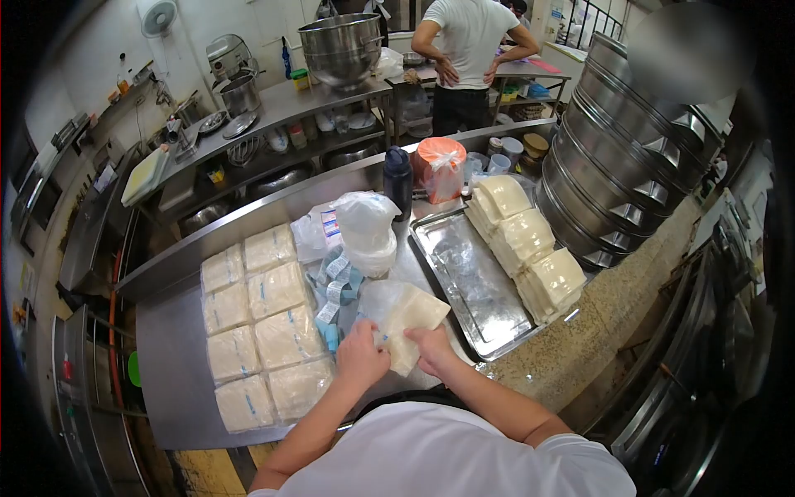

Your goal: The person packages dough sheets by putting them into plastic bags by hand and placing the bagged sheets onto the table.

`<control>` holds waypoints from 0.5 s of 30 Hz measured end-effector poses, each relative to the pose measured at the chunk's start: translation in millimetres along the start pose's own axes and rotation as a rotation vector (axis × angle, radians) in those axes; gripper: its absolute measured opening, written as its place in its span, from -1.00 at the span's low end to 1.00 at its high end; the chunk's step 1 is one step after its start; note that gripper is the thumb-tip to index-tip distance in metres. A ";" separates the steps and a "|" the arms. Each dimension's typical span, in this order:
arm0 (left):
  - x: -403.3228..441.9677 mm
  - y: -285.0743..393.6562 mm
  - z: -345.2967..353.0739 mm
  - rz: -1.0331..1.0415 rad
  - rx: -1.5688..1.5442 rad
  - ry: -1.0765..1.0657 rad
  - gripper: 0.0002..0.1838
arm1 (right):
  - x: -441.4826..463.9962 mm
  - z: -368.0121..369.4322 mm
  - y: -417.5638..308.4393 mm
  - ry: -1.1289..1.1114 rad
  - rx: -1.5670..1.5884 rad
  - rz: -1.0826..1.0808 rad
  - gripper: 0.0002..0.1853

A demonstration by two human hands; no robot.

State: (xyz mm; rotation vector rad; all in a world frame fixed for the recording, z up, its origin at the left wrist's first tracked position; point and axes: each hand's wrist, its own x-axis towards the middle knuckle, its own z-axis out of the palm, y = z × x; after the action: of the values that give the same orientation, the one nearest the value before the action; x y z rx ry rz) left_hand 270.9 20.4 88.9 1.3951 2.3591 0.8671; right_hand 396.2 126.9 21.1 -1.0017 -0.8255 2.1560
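Between my two hands is a stack of pale square sheets (pixel 420 313), partly inside a clear plastic bag (pixel 377 298). My left hand (pixel 363 356) is closed on the bag's near left side. At the stack's right edge, my right hand (pixel 431 348) grips the sheets with the thumb on top. Blue-and-white labels (pixel 335 290) lie just beyond my left hand. Several bagged stacks (pixel 279 290) stand in two columns to the left. On the right, a metal tray (pixel 472 282) holds more unbagged stacks (pixel 526 230) along its far right side.
Behind the labels stand a pile of clear bags (pixel 365 232), a dark bottle (pixel 398 182) and an orange container (pixel 441 168). Large stacked steamers (pixel 613 157) rise at the right. A person (pixel 470 50) stands beyond the table, hands on hips.
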 end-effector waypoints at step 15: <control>39.6 36.5 7.3 0.344 -0.071 -0.068 -0.78 | -22.5 30.0 2.8 -0.121 -0.001 0.191 -0.47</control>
State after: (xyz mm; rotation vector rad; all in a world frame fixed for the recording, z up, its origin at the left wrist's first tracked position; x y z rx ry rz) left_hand 280.3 70.2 108.5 1.8008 2.0487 0.9602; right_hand 382.9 100.3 44.2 -0.9937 -0.8155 2.3978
